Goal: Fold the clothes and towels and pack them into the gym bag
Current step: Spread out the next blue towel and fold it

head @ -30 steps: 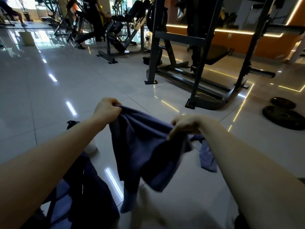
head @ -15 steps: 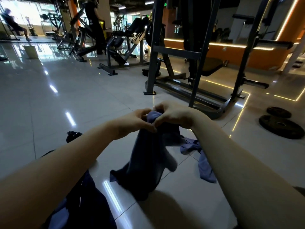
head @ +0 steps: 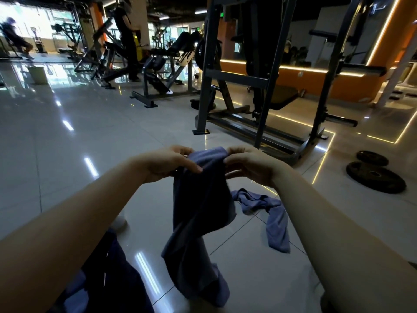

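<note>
I record the glossy tiled floor (head: pixel 67 177), what I take for the dark gym bag (head: pixel 108 279) at 7 o'clock, and a second blue garment (head: pixel 275 224) lying crumpled at 4 o'clock. The blue towel (head: pixel 200 199) hangs at centre, its top edge pinched by left hand (head: pixel 167 163) and right hand (head: pixel 248 166), both clamped on it. Risk: the limp layers may slide askew when lowered, spoiling the fold.

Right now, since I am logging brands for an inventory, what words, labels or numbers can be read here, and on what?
No text here can be read.
Green lit sign near the ceiling: too small and blurred to read.
Weight plates: too dark to show any marking.
Blue cloth: no label shows.
</note>
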The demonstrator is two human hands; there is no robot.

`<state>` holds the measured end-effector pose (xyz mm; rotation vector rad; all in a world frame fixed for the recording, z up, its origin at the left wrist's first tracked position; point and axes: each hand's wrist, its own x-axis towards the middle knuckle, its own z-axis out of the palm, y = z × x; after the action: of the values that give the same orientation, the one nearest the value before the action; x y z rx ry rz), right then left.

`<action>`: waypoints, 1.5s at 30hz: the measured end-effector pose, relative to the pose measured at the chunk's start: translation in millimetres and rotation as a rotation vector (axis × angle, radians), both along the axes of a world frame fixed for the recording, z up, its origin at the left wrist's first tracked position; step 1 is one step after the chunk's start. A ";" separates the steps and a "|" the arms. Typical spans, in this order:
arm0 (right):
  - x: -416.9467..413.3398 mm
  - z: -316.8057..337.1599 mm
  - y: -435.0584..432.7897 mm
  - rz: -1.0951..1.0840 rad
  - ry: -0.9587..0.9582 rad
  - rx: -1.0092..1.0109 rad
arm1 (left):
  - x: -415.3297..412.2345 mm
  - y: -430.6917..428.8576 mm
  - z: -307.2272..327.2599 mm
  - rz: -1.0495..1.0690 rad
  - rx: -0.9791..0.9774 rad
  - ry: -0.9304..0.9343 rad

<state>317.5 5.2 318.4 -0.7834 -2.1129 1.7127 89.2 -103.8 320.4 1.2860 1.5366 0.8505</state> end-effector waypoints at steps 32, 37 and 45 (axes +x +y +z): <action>91.6 75.8 -54.0 -0.396 0.336 0.070 | -24.1 -66.8 78.0 0.390 0.452 -0.096; 118.3 123.4 -88.8 -0.346 0.491 0.127 | -11.0 -120.8 127.1 0.125 0.475 -0.269; 139.4 173.2 -132.5 -0.259 0.681 0.186 | -6.1 -156.7 171.9 -0.062 0.592 -0.407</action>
<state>456.9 -127.3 491.6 -0.3275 -1.5894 1.3618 83.1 -260.5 492.4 1.4400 0.9450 1.4933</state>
